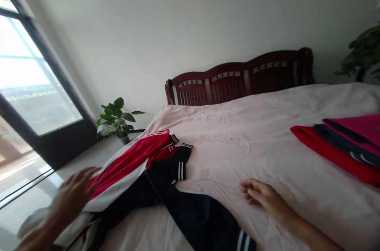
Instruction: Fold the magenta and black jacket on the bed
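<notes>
A red, white and navy jacket (130, 160) lies spread along the left side of the bed, with one navy sleeve (202, 211) stretched toward the front. Its striped cuffs and collar edge are visible. My left hand (73, 191), blurred, is over the jacket's left edge with fingers stretched out; whether it touches the cloth I cannot tell. To the right of the sleeve, my right hand (258, 193) is over the sheet, its fingers curled in and nothing visible in them.
A pale pink sheet (225, 156) covers the bed. Folded red, navy and magenta clothes (353, 144) are stacked at the right. Behind stands a dark wooden headboard (237, 78). A potted plant (117, 118) and a glass door (38, 73) are on the left.
</notes>
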Demonstrator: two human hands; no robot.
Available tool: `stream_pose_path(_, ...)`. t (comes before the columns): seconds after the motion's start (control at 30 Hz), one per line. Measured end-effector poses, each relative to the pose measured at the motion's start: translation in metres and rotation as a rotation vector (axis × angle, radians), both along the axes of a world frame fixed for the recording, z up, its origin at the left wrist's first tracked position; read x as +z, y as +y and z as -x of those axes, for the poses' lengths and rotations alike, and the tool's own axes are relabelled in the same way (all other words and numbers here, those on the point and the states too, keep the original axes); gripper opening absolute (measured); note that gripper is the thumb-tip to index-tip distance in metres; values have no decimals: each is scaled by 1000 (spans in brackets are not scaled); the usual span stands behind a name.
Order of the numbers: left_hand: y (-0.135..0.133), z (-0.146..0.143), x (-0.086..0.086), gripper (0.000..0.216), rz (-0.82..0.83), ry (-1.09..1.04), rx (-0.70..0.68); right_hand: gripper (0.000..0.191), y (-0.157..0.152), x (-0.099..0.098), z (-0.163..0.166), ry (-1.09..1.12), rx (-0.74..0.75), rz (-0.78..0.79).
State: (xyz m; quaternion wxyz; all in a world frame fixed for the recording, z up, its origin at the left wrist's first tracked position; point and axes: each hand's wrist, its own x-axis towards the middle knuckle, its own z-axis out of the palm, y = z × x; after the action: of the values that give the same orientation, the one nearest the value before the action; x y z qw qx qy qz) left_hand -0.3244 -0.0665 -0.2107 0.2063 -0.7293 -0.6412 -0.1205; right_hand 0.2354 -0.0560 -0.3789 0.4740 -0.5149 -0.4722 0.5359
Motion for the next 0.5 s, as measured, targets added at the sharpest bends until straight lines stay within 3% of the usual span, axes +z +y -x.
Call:
stream_pose_path(0.07, 20, -45, -39, 65, 222, 7, -255, 38, -1, -1, 4, -4, -34, 9)
stream_pose_path(0.17, 27, -128, -92, 102, 574, 75, -625, 37, -1, -3, 12, -34, -65, 31)
stream_pose_path(0.23, 24, -174, -115, 100, 644, 103, -732, 36, -2, -5, 14, -47, -57, 17)
stream_pose_path(0.27, 24, -192, -121, 87, 644, 108, -747, 35, -3, -6, 14, -46, -57, 5)
stream_pose_path(0.37, 33, -228, -116, 31, 650, 125, -781, 33, -4, -6, 10, -24, -61, -4)
stream_pose_path(0.43, 55, -242, -93, 15, 648, 64, -729, 33, -3, -3, 8, 1, -58, 4)
stream_pose_path(0.5, 90, -247, -57, 17, 548, -69, -556, 34, -1, 0, 7, 34, -60, 8)
